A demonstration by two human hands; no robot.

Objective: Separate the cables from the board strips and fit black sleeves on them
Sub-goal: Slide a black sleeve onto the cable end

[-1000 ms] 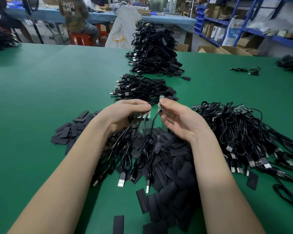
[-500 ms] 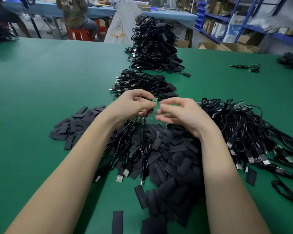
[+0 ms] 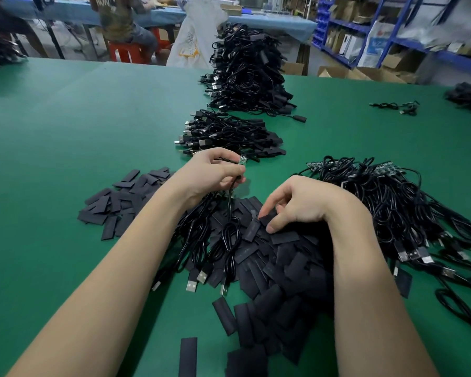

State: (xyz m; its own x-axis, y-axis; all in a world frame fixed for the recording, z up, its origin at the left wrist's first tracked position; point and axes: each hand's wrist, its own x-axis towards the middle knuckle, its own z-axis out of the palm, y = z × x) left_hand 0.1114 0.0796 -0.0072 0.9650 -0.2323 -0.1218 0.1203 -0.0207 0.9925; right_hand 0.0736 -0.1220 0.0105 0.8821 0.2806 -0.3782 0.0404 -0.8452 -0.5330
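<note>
My left hand (image 3: 211,174) grips a bundle of black USB cables (image 3: 223,240) near their board ends; one small green board tip (image 3: 242,160) sticks up above the fingers, and the cables hang down with their USB plugs on the table. My right hand (image 3: 297,204) is down on the heap of flat black sleeves (image 3: 280,270), its thumb and fingers pinching one sleeve (image 3: 267,219) at the top of the heap. To the right lies a tangle of cables still on green board strips (image 3: 386,170).
Green table (image 3: 79,137). A smaller scatter of sleeves (image 3: 120,202) lies to the left. Two piles of black cables (image 3: 229,134) (image 3: 245,74) stand behind my hands. A loose cable (image 3: 397,107) lies far right. People sit at a blue table beyond; shelving stands at right.
My right hand left the board tip near my left hand and dropped to the sleeve heap, pinching a sleeve. My left hand keeps the cables, with one board tip now raised.
</note>
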